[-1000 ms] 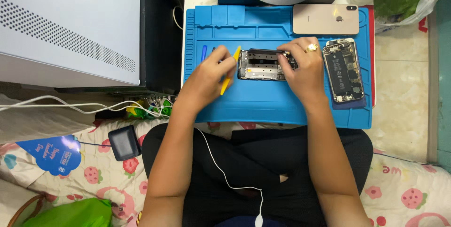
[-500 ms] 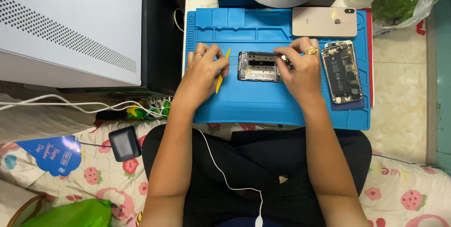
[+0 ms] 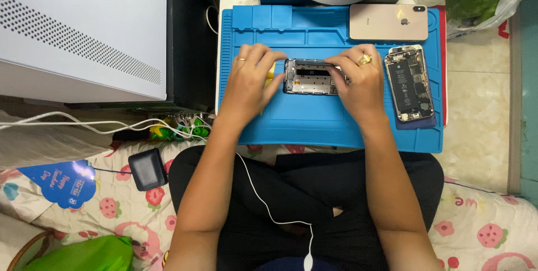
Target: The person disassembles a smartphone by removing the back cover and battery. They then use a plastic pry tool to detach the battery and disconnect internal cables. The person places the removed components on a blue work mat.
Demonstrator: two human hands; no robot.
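I sit cross-legged on a strawberry-print quilt point(image 3: 140, 215) with a blue work mat point(image 3: 314, 125) laid out before my knees. Far left stands a white perforated case point(image 3: 78, 30), with white cables point(image 3: 84, 125) trailing below it and a small black box point(image 3: 147, 169) on the quilt. My left hand point(image 3: 249, 80) curls over a yellow pry tool point(image 3: 271, 73), gripping it at the left end of the opened phone frame point(image 3: 308, 76) in the middle of the mat. My right hand point(image 3: 358, 80) presses on the frame's right end, fingers bent over it; I think they pinch its edge, though the grip is hidden. Further right lies an opened phone point(image 3: 410, 83) showing its battery, and above it a gold phone point(image 3: 389, 21) rests face down.
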